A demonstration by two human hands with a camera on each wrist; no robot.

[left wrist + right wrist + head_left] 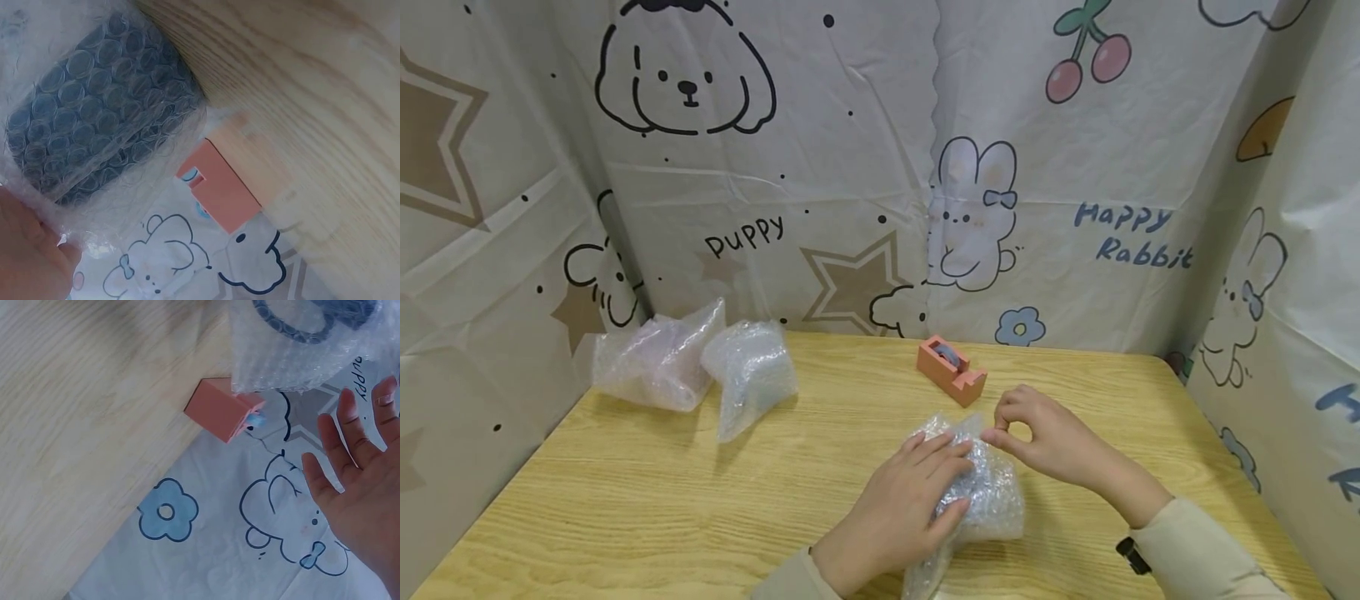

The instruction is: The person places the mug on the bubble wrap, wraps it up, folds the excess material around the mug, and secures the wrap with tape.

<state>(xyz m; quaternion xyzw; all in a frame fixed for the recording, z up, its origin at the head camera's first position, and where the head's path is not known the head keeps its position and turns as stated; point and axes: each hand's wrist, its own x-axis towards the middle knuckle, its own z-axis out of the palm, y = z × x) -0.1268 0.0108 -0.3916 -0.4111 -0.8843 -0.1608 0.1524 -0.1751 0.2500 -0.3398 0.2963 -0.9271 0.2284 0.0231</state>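
Note:
A bubble-wrapped package (1000, 504) lies on the table near its front. Its contents show dark through the bubbles (94, 100) in the left wrist view; their kind is unclear. My left hand (898, 500) rests on top of the package, fingers stretched out over the wrap. At the package's far right edge, my right hand (1052, 433) brings thumb and forefinger together and pinches the bubble wrap (972, 427) there. The other right-hand fingers (356, 440) stand off the wrap. Just beyond the package sits an orange tape dispenser (951, 371) with a roll in it.
Two more bubble-wrapped bundles, one pinkish (658, 358) and one whitish (752, 367), lie at the table's back left. Printed cloth (850, 167) hangs behind and along both sides of the wood-grain table (662, 500).

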